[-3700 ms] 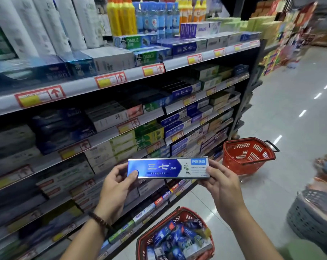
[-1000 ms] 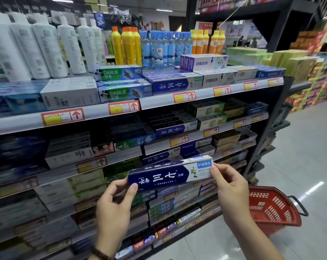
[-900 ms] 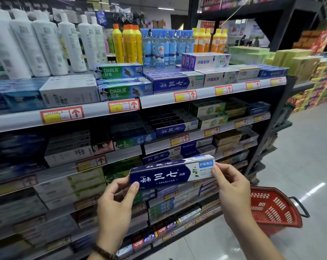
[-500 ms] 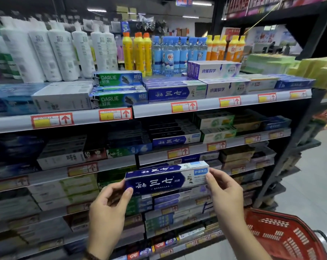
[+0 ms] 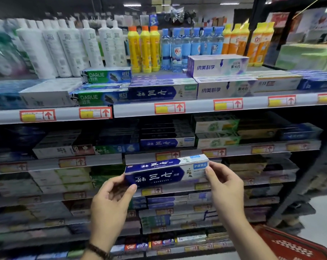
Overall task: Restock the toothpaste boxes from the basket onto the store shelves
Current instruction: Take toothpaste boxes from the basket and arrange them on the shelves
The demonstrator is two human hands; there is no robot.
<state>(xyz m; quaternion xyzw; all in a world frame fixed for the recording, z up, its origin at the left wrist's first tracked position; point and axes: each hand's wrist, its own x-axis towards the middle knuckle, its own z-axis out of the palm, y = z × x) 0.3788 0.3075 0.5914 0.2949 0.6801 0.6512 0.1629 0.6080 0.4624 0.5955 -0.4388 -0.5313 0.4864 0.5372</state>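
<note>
I hold a blue and white toothpaste box (image 5: 166, 172) level in front of the shelves, at the height of the third shelf. My left hand (image 5: 110, 205) pinches its left end and my right hand (image 5: 224, 186) pinches its right end. Boxes of the same blue design lie on the top shelf (image 5: 159, 92) and on the second shelf (image 5: 166, 142). A corner of a red basket (image 5: 294, 244) shows at the lower right; its contents are out of view.
The shelf unit (image 5: 196, 106) fills the view, its rows packed with toothpaste boxes and price tags. White, yellow and blue bottles (image 5: 145, 47) stand behind the top row. A black upright (image 5: 299, 186) ends the unit on the right, with floor beyond.
The view has risen and come closer to the shelves. The box, held by both hands throughout, has moved up toward the shelves. The full basket at my feet has left the view.
</note>
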